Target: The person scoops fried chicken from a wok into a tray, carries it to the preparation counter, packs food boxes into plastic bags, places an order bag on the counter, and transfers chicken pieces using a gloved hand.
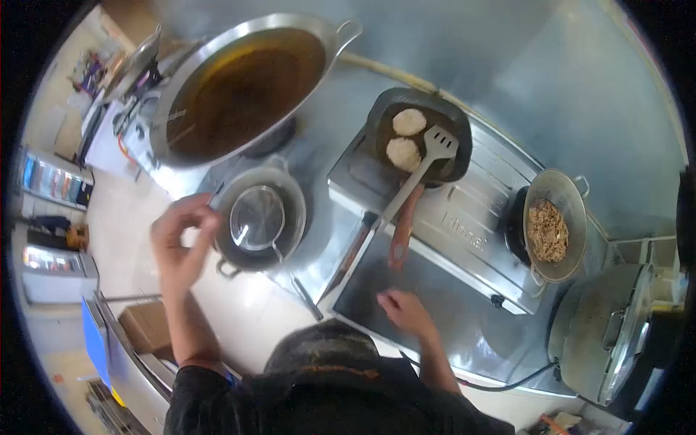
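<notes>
My left hand (183,243) is raised at the left edge of a metal pot (296,210), thumb and forefinger pinched near a thin dark item too small to make out. A round wire strainer (257,216) rests in that pot, its handle pointing toward me. My right hand (407,313), slightly blurred, hovers over the dark counter surface with curled fingers and nothing visible in them. Beyond it, a square pan (455,119) on the stove holds two pale patties (409,122), with a slotted spatula (438,145) leaning across it. The pan's brown handle (402,235) points toward me.
A large wok (319,90) of dark oil is at the upper left. On the steel stove (464,225), a bowl-shaped pan (573,225) at the right holds browned chopped food (547,232). A big lidded pot (591,326) stands at the lower right. A cardboard box (145,328) lies lower left.
</notes>
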A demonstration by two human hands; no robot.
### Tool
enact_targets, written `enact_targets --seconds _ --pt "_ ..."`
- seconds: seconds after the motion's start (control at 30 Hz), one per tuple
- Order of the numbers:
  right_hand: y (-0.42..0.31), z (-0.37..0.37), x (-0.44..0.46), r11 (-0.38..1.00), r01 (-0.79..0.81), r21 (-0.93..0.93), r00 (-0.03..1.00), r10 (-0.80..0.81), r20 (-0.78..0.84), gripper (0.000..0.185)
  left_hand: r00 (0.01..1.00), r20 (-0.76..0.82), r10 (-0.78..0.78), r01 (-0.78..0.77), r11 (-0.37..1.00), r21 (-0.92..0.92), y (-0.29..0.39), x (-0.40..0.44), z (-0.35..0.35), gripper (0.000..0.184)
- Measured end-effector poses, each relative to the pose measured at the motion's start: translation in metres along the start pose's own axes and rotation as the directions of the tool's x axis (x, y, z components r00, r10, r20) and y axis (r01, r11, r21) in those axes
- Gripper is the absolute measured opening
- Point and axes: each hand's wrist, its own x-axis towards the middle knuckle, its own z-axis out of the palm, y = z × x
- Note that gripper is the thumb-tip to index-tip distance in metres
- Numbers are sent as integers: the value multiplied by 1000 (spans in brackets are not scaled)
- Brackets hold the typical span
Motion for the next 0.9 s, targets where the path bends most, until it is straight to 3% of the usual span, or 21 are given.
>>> enact_targets --seconds 0.03,0.07,0.1,0.13,0.17,0.2,0.23,0.27,0.3,0.33,0.37,0.4,0.43,0.5,0.57,0.63,0.7,0.8,0.87,0.9 --pt "-15 19 16 998 -16 -54 984 6 -178 42 995 -49 -90 95 990 105 -11 -25 -29 25" --pt "4 45 48 995 64 -78 910 -91 -405 44 975 -150 -167 192 965 176 -24 -52 -55 27" --pt "-23 45 67 994 -50 -93 878 -1 -479 47 930 -253 -266 322 923 210 -27 -80 -79 28" --pt "-9 57 100 987 25 -160 781 -120 -613 55 899 -338 -277 386 865 319 -30 -108 -104 29" --pt "-17 55 121 989 -51 -138 794 -44 -607 58 874 -369 -316 452 807 380 -39 -145 -138 33" --pt "-26 53 137 985 -127 -114 794 32 -607 61 779 -459 -428 576 777 254 -51 -187 -170 35" --pt "-29 54 150 994 -112 -19 780 76 -621 63 769 -554 -319 509 830 229 -67 -226 -199 33" --pt "-28 54 162 993 -94 77 766 121 -631 66 676 -671 -304 529 834 156 -72 -255 -216 35" --pt "-23 54 174 983 -66 169 716 165 -678 62 651 -688 -321 555 819 144 -88 -295 -245 36" --pt "-32 55 177 927 -58 371 652 316 -689 55 580 -710 -399 641 762 95 -107 -340 -276 36" --pt "-21 50 186 892 -21 452 653 355 -669 50 538 -722 -434 715 689 119 -120 -378 -304 37" --pt "-14 48 194 928 -30 372 607 313 -731 50 482 -758 -440 706 707 38 -137 -405 -322 38" --pt "-18 45 191 898 -92 430 631 387 -673 46 421 -783 -458 704 709 -37 -148 -430 -340 40" --pt "-36 40 184 888 -167 429 680 419 -602 40 346 -825 -447 774 633 -19 -166 -441 -359 43" --pt "-41 33 188 821 -218 527 676 517 -525 31 374 -780 -502 770 636 -41 -210 -476 -385 46" --pt "-34 27 196 780 -227 582 677 556 -481 18 392 -719 -574 836 549 17 -267 -526 -405 49" --pt "-44 28 197 764 -269 586 655 591 -471 15 251 -638 -727 922 380 -70 -298 -540 -391 51" --pt "-37 20 193 790 -340 510 667 585 -462 16 82 -446 -891 993 110 -37 -387 -652 -360 51" --pt "-43 16 194 775 -430 463 639 624 -450 17 -38 -310 -950 940 71 -334 -401 -707 -309 39" --pt "-47 13 194 763 -470 443 623 643 -446 18 -158 -183 -970 890 -60 -452 -400 -736 -283 33"
